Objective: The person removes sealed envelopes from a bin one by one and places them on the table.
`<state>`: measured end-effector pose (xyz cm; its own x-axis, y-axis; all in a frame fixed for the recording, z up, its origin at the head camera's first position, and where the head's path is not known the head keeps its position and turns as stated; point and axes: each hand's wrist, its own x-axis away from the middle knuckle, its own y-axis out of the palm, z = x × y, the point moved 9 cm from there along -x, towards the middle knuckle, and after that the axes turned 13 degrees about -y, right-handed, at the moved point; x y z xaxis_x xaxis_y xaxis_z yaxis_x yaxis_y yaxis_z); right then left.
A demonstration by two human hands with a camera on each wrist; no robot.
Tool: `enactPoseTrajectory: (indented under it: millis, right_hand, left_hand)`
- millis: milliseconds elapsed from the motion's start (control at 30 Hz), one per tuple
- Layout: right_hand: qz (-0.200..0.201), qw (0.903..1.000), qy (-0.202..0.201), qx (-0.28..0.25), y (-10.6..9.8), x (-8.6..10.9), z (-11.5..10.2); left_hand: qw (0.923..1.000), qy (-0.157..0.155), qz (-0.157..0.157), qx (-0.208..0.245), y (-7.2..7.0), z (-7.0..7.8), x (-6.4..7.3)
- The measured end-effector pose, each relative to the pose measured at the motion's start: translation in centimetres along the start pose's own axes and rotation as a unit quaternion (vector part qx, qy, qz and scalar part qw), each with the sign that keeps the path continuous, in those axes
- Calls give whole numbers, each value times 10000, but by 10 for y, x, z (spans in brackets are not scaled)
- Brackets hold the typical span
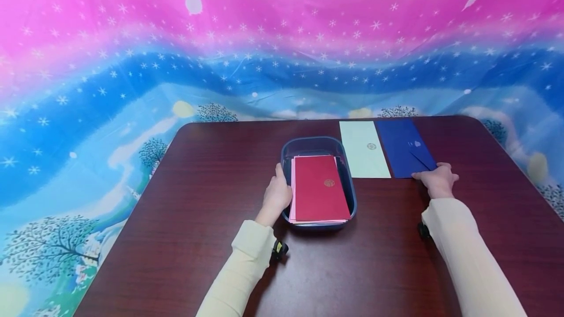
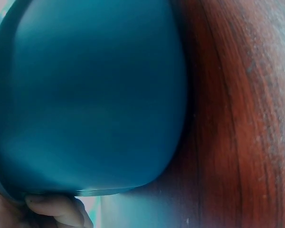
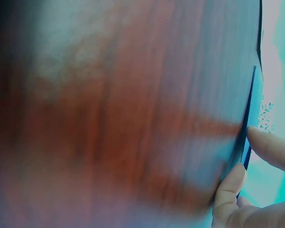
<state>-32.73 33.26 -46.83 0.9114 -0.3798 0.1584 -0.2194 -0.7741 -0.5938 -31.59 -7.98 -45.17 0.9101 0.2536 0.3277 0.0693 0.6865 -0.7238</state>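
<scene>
A dark blue-grey plastic bin [image 1: 318,141] stands in the middle of the table with a stack of paper envelopes in it, a red envelope [image 1: 315,185] with a gold emblem on top. My left hand [image 1: 277,191] holds the bin's left side; in the left wrist view, fingers [image 2: 57,209] show at the edge of the bin wall [image 2: 95,99]. Off to the right, my right hand [image 1: 438,180] pinches the near edge of a blue envelope [image 1: 401,146], whose near right corner looks lifted. The right wrist view shows thumb and fingers on either side of that edge.
A pale green envelope [image 1: 363,150] with a small round emblem lies between the bin and the blue envelope. Both loose envelopes reach toward the far edge of the dark wooden table [image 1: 198,170]. Behind the table hangs a patterned pink and blue cloth [image 1: 264,38].
</scene>
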Motion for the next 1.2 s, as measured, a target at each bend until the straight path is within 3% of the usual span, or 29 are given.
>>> enactPoseTrajectory:
  millis: [333,633,1200]
  right_hand:
    - [-271,9983,-59,520,1,1,-3]
    - [-262,9956,-102,894,2,1,-5]
    - [-479,9937,-49,1014,5,-2,-5]
  left_hand:
    - [9999,9,43,-98,-1,0,0]
    - [9995,119,179,-232,-3,3,1]
    - [9997,-7,55,-245,-2,3,2]
